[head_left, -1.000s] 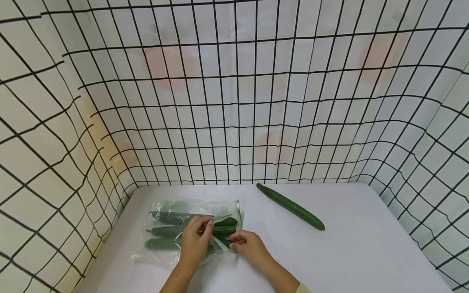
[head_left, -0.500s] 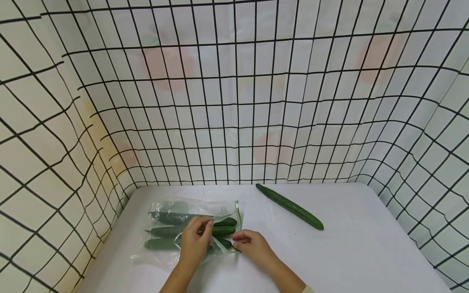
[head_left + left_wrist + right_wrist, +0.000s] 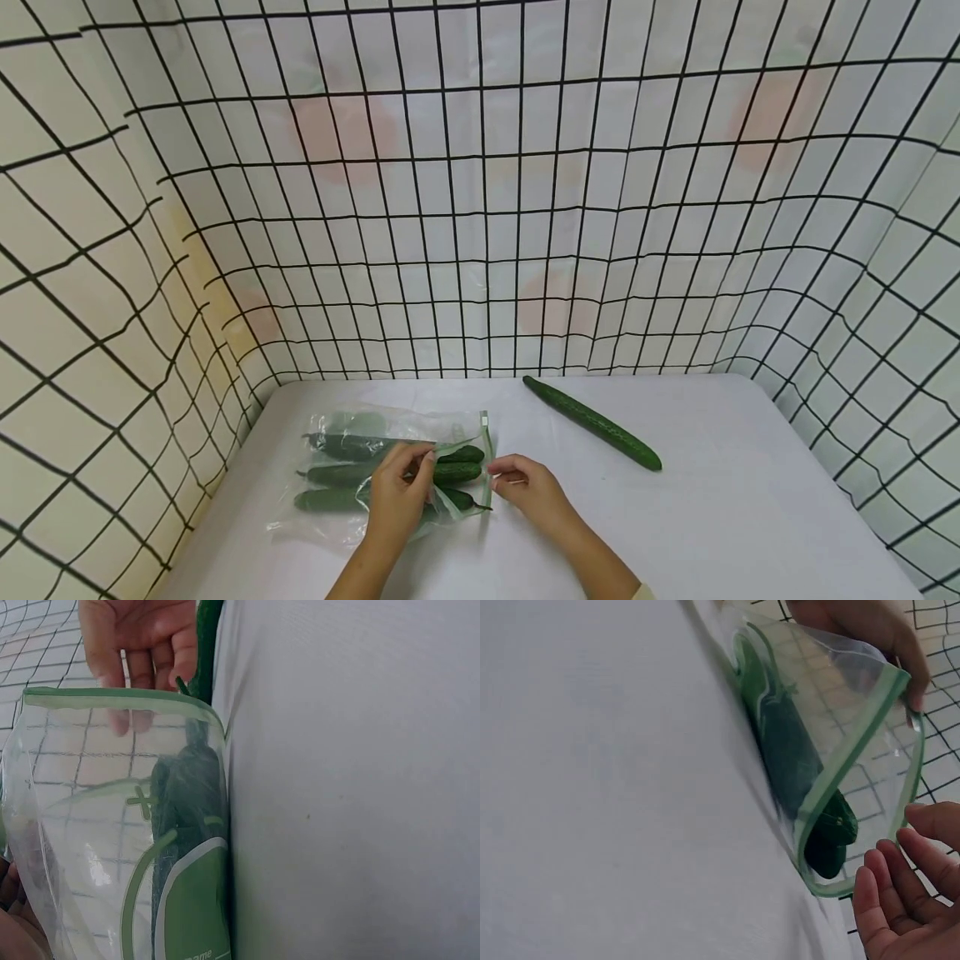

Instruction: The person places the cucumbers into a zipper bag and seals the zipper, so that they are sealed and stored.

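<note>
A clear zip bag (image 3: 318,527) with a green-edged mouth lies on the table, its mouth to the right and parted. Several cucumbers (image 3: 330,500) are inside, and one thin stem end sticks out at the mouth. My left hand (image 3: 397,496) pinches the upper side of the bag's mouth and lifts it. My right hand (image 3: 536,492) is at the mouth's right edge, fingers loosely bent, holding nothing. In the right wrist view the thumb and fingers of the right hand (image 3: 911,900) are close beside the green rim (image 3: 855,754); whether they touch it I cannot tell.
A loose cucumber (image 3: 592,422) lies slantwise on the white table (image 3: 720,517), right of the bag and toward the back. Black wire grid panels (image 3: 517,250) stand along the back and both sides, with pale sheets behind them.
My right hand has drawn away from the lowest cucumber's end, slightly right and up along the bag's mouth. That cucumber's stem end now shows. The left hand has stayed in place.
</note>
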Demonstrator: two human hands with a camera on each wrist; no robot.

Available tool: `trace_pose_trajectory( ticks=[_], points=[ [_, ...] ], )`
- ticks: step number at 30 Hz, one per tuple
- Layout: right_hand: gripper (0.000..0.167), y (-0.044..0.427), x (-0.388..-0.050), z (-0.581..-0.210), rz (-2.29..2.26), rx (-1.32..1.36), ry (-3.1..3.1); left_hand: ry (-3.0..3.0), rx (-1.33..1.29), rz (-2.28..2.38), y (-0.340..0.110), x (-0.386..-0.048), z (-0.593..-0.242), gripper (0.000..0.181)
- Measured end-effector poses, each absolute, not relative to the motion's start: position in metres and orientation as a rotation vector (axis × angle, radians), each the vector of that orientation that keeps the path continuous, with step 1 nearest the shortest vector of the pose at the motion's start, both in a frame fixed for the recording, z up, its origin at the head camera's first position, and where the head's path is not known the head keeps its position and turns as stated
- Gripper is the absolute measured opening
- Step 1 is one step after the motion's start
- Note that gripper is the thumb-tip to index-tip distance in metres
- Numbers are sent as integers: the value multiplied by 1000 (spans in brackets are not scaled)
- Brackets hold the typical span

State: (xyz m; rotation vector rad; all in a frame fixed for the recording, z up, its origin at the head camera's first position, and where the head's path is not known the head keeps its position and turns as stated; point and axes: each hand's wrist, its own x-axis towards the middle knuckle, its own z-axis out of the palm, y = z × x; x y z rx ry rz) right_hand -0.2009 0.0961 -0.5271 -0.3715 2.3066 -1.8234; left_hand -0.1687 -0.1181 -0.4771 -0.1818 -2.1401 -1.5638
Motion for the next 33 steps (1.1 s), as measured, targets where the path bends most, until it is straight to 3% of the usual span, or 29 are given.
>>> trace_pose_trajectory(
  ticks=[17,33],
  points=[
    [28,127,-207,-504,-1877,-209,2419,-2141,-208,-1582,-128,-184,-508,13],
    [33,179,-224,-499,-1835,-88,2609,-2186,-139,-1582,-126,-182,-503,14]
  ],
)
